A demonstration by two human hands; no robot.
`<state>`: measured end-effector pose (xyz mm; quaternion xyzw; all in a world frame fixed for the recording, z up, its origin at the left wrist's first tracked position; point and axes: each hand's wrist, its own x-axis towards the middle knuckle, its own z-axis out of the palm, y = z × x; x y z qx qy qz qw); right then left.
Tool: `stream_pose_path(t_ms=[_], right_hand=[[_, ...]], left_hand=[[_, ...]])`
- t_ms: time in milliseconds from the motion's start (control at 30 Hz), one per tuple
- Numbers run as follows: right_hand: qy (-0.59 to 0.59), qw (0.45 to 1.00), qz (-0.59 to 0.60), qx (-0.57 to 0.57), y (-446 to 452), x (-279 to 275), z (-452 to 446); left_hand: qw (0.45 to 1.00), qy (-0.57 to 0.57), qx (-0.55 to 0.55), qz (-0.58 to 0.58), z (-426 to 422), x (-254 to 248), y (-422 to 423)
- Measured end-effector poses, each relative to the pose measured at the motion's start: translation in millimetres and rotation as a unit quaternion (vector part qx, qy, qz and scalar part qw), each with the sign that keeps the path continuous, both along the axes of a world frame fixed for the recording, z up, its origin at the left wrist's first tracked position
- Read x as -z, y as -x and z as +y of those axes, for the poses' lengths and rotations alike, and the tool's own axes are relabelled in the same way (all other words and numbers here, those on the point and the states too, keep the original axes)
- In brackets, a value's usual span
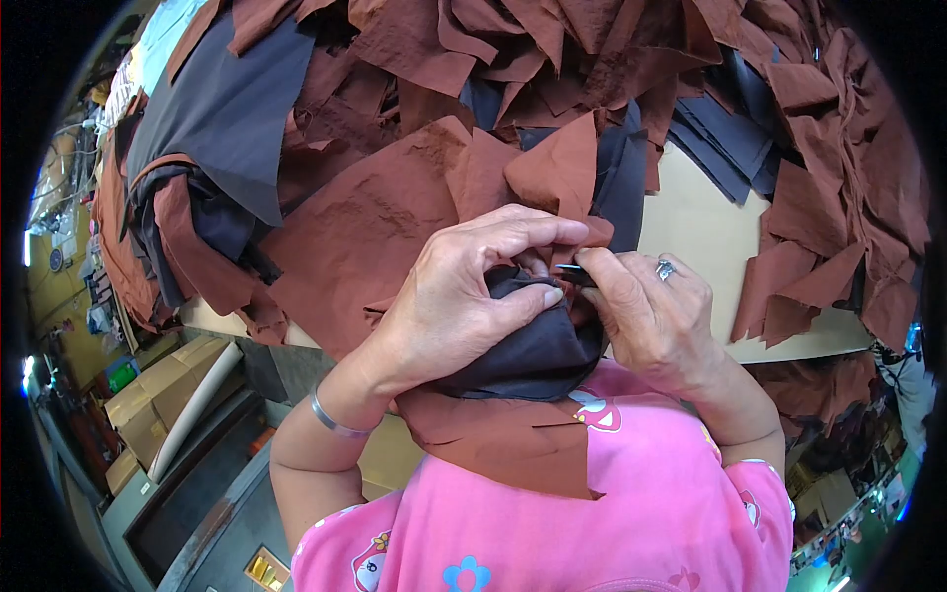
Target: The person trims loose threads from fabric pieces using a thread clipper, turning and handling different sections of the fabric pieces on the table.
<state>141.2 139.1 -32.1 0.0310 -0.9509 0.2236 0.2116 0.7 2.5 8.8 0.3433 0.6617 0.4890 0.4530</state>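
Note:
Dark navy fabric (523, 345) is bunched between my two hands, with rust-brown fabric (503, 444) hanging below it over the pink shirt. My left hand (473, 286), a bracelet on its wrist, pinches the dark fabric between thumb and fingers. Close beside it, my right hand (646, 306), wearing a ring, has its thumb and index finger closed around a small dark tool (572, 268) with a bluish tip. The tool touches the gathered fabric; most of it is hidden by the fingers.
Rust-brown cloth pieces (370, 197) are heaped across the pale table (681, 222), with dark cloth (232, 118) at the left and dark folded pieces (725, 143) at the right. Cardboard boxes (158, 395) stand at the lower left.

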Motion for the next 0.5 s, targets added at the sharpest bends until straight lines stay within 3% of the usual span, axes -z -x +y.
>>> stream_pose_path(t_ms=[167,500], right_hand=[[0.001,1.0,0.0,-0.008,0.9,-0.2,0.6],[-0.115,0.993,0.009,-0.013,-1.9,-6.5,2.0]], left_hand=[[1.0,0.0,0.008,0.012,0.8,-1.2,-0.3],[1.0,0.001,0.015,0.015,2.5,-1.7,-2.8]])
